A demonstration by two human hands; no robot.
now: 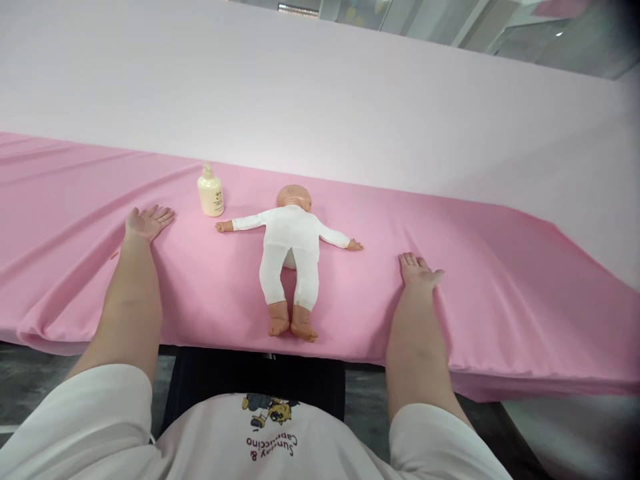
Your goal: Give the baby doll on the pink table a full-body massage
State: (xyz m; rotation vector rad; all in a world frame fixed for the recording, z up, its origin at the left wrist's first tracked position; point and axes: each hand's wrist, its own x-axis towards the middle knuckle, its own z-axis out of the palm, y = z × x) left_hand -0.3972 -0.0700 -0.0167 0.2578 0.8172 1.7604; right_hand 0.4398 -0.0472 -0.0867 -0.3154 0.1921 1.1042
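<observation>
Pink sheet (450, 253), one doll (290, 250), one bottle (211, 193), two hands

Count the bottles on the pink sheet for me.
1. A cream pump bottle stands upright on the pink sheet, beyond the left hand and left of the doll. Nothing seems to hide another.

Lighting: bright, even, diffuse from overhead; shadows soft and faint beneath the doll (291, 257) and both forearms. Quality: sharp centre, strong wide-angle bowing at edges, dark vignette in the upper right corner, no glare.
</observation>
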